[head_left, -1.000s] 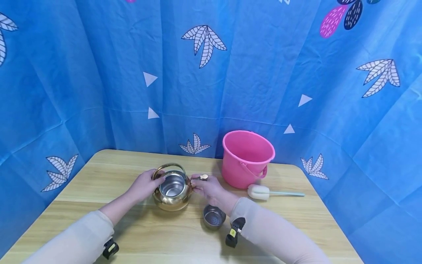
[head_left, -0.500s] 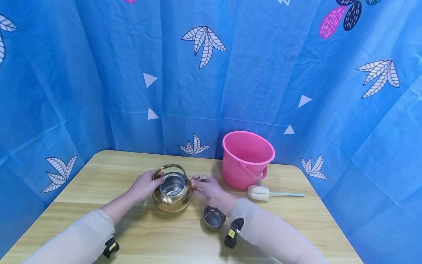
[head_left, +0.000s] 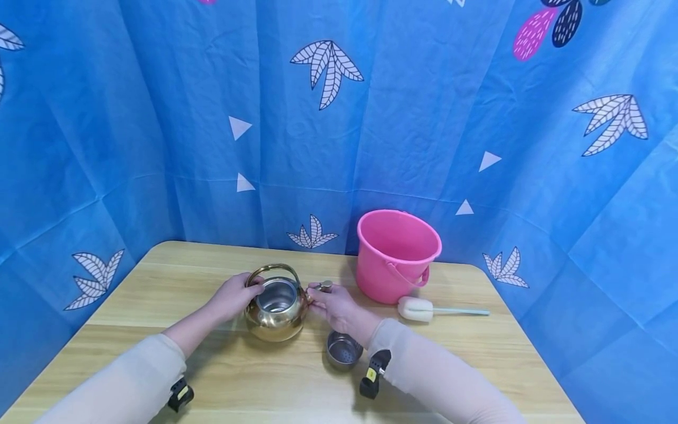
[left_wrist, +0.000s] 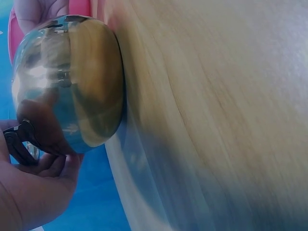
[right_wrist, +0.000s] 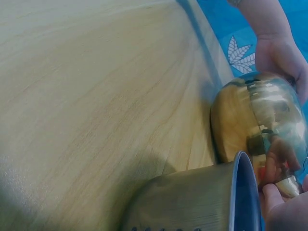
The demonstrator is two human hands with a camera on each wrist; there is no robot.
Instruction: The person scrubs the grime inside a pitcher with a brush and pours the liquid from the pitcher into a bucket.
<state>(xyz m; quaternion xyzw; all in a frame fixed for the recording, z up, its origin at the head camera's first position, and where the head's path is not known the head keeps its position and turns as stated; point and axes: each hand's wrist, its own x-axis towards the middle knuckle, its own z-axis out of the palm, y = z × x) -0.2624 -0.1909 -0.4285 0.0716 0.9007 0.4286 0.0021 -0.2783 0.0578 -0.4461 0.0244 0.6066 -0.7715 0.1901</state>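
Observation:
A shiny gold teapot stands lidless near the middle of the table, its steel-lined mouth facing up and its hoop handle raised. My left hand grips its left side at the foot of the handle, thumb by the rim. On the other side my right hand holds the spout between thumb and fingers, the tip showing above the hand in the head view. Just below my right wrist sits a steel strainer cup with a perforated base. In the left wrist view the teapot's rounded body hides most of my right hand.
Behind my right hand is a pink bucket with its handle hanging down. A white sponge brush with a pale green stick lies right of it. Blue patterned cloth hangs around the wooden table.
The teapot has shifted very slightly in both hands, its spout tip a touch further left. Both hands keep their hold. Bucket, brush and strainer cup stay put.

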